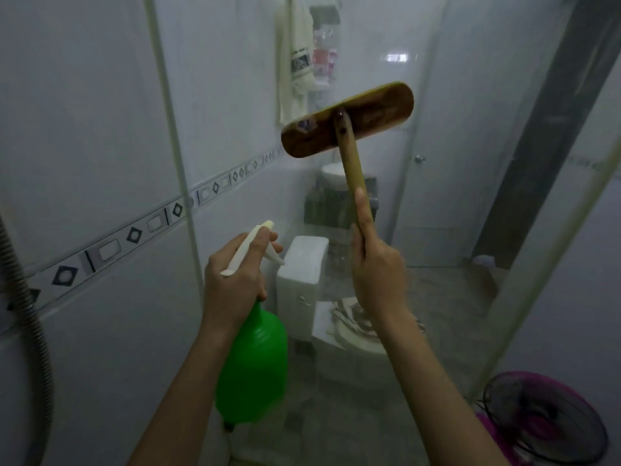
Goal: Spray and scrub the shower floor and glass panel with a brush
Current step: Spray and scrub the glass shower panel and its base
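Left fingers [273, 237]: curled round spray bottle [252, 361] trigger.
Right fingers [357, 253]: wrapped round brush [347, 119] handle, head raised above, at glass panel [437, 230].
Beyond glass: toilet [302, 280] below fingers; fan [544, 418] lower right.

**Domestic bathroom with a shower enclosure.** Glossy white wall tiles [84, 112] cover the walls, crossed by a border strip [134, 235] of diamond and rectangle motifs. A clear glass panel [453, 203] with pale edge strips separates the shower side, where a ribbed metal shower hose [30, 314] hangs at the left, from the rest of the room. Beyond the glass stands a white toilet [349, 341], its cistern [302, 260] near the tiled wall. A towel [295, 62] and a rack of bottles [324, 45] hang high up. A door [433, 129] with a round knob is on the far side. A pink-framed fan [544, 418] sits low at the right.
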A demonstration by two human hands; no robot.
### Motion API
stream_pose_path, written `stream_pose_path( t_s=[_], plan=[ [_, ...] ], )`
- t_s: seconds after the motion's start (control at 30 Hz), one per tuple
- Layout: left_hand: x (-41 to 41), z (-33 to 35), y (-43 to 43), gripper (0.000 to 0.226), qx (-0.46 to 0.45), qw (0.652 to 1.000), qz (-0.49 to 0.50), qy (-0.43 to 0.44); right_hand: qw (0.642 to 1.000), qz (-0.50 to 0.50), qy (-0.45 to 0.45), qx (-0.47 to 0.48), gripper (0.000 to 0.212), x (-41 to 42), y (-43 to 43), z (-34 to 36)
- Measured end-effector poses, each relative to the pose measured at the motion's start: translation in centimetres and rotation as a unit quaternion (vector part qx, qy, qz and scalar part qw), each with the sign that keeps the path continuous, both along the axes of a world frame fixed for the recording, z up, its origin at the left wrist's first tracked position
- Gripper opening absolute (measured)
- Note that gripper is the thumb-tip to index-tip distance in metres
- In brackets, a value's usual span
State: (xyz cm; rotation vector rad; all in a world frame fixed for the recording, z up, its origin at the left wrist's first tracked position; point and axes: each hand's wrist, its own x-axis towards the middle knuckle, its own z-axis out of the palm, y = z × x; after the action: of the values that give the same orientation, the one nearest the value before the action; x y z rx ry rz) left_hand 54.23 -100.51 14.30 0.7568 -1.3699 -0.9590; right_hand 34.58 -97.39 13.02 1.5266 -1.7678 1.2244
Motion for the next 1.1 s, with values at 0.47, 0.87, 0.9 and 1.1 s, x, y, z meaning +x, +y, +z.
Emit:
stream_pose_path(
  t_s=[0.47,0.87,0.9,1.1],
  plan=[
    [-4.0,-1.1,0.5,0.050,0.045,0.996,-0.001,-0.072,0.999,-0.031,-0.024,-0.004,0.055,-1.9,3.7,-2.7],
    [-4.4,-1.7,-0.3,0.045,0.036,0.995,0.001,-0.094,0.998,0.026,-0.041,-0.042,0.055,-2.6,2.0,-0.7],
    [-4.3,-1.5,-0.3,0.045,0.031,0.995,0.002,-0.093,0.999,0.017,-0.039,-0.026,0.056,-2.7,2.8,-3.0],
    [-3.6,-1.4,-0.1,0.044,0.026,0.995,0.004,-0.092,0.994,0.003,-0.107,0.013,0.057,-2.7,5.9,-8.5]
  ],
)
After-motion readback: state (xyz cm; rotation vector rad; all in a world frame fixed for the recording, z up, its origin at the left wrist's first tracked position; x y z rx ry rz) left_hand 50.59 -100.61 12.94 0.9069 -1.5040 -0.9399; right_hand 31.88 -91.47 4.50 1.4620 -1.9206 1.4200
